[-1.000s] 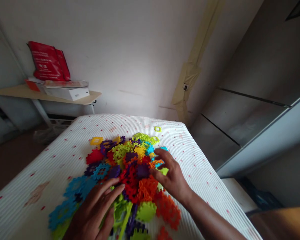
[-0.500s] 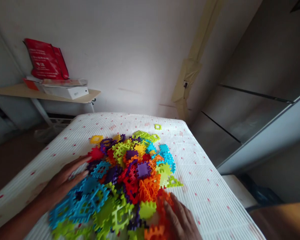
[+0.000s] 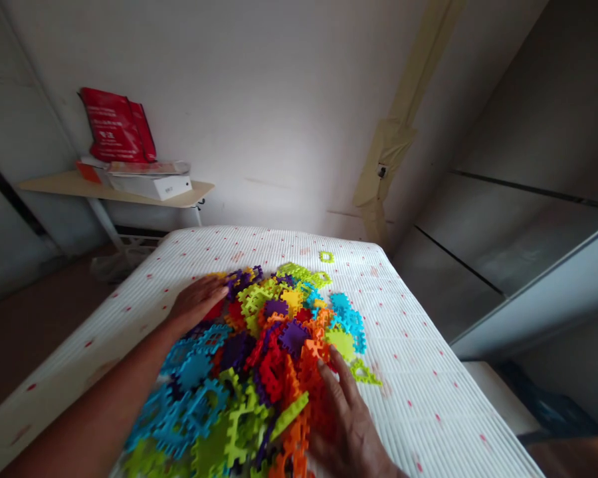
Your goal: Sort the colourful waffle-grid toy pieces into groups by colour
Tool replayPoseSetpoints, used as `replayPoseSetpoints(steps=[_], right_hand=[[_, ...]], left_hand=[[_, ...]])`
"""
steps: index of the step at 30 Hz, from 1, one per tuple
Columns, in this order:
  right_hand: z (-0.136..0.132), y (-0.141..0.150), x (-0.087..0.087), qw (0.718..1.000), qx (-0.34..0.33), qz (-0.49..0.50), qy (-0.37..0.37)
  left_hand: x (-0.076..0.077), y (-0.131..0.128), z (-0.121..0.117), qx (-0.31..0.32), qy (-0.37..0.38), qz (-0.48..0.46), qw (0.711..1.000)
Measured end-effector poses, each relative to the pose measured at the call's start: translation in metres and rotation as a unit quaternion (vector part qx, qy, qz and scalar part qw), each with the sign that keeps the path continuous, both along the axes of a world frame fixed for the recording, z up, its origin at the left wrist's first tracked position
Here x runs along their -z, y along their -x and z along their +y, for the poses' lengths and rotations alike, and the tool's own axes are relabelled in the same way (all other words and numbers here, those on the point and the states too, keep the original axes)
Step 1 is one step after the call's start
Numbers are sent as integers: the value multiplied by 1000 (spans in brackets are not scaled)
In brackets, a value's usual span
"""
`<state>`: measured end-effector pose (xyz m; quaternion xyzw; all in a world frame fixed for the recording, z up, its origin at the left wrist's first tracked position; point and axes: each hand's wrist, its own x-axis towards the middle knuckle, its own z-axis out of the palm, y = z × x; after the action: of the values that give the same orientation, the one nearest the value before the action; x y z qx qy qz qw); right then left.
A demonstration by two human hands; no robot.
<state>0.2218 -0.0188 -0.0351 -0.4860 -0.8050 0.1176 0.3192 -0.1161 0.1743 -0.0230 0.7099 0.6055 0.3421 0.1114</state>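
A heap of notched plastic building pieces (image 3: 294,337) in purple, red, orange, yellow, green and blue lies spread over the cloth. My left hand (image 3: 197,302) rests at the heap's far left edge, fingers stretched out beside purple and red pieces. My right hand (image 3: 351,418) leans against the near right side, its fingers apart over orange pieces (image 3: 311,358). Just left of it, a light green piece (image 3: 289,415) stands tilted. Blue pieces (image 3: 194,372) lie by my left forearm. The undersides of both hands are hidden.
A white ribbed cloth with red dots (image 3: 393,318) covers the padded surface. One green square frame (image 3: 326,257) lies apart near the far edge. Beyond, a small desk (image 3: 54,184) holds a white box (image 3: 164,187) and a red bag (image 3: 114,126). Grey cabinets (image 3: 528,219) stand right.
My left hand has moved forward and right along the heap's edge. My right hand has pushed forward, bunching orange pieces and tilting a green one. The whole view has shifted slightly.
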Motion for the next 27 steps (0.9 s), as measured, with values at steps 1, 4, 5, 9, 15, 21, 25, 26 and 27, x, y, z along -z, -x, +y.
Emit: replayPoseSetpoints(steps=[1,4,5,9,15,21,25,26,27], right_hand=[[3,3,-2,1000,-4,3,-6],[13,12,-9,1000,-17,22,-14],[17,16,-11,999,-20,31,-15],[31,31,-13,997,-17,78,-14],[57,52,-12,990,-23,138,-32],[77,77,-27,985,-60,158,-12],[89,93,-40,982,-87,166,-23],[91,98,-44,982,-97,160,-21],[91,102,-48,983,-109,150,-17]], left_hand=[[0,-4,-1,19,15,-1,1000],[-1,-14,-11,52,37,-3,998],[-2,-17,-15,58,42,-5,997],[-6,-32,-31,66,54,-21,996],[-14,-51,-49,32,75,-65,995],[-20,-57,-66,2,104,-128,986],[-26,-56,-72,3,98,-191,977],[-28,-55,-72,5,93,-203,975],[-30,-55,-72,5,89,-208,974]])
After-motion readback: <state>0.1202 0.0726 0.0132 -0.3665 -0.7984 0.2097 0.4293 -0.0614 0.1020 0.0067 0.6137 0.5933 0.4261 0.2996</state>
